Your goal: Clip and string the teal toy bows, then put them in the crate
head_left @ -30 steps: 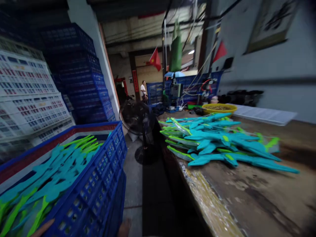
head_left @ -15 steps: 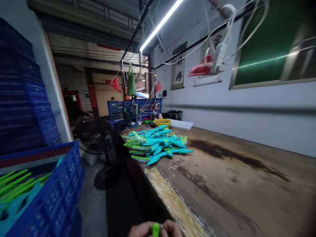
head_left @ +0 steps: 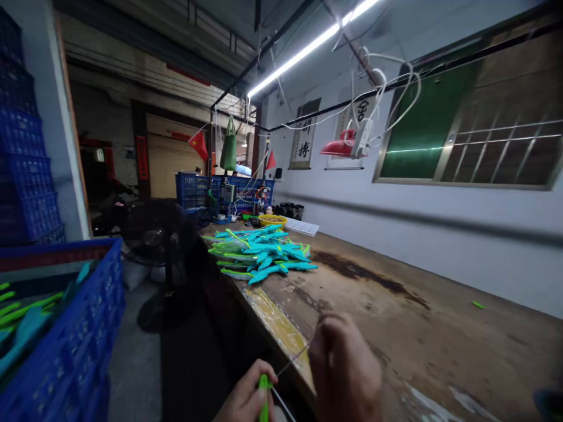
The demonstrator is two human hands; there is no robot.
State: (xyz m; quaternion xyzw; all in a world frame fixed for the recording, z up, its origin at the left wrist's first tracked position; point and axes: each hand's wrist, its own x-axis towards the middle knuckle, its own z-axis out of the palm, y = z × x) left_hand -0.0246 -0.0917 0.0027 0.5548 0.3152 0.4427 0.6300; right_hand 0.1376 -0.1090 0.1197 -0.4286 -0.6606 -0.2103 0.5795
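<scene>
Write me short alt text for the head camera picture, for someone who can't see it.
Two bare hands at the near edge of a worn wooden workbench: the left hand pinches a small green piece, the right hand pulls a thin wire from it. Farther along lies a pile of teal and green foam shapes; a blue crate stands left.

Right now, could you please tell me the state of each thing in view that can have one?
left hand: closed around a green piece.
right hand: pinched on a thin string, pulled taut to the green piece.
blue crate: open, holding teal and green pieces.
teal pile: heaped loose on the workbench.
ceiling tube light: lit.
floor fan: upright; running or not, cannot tell.
</scene>
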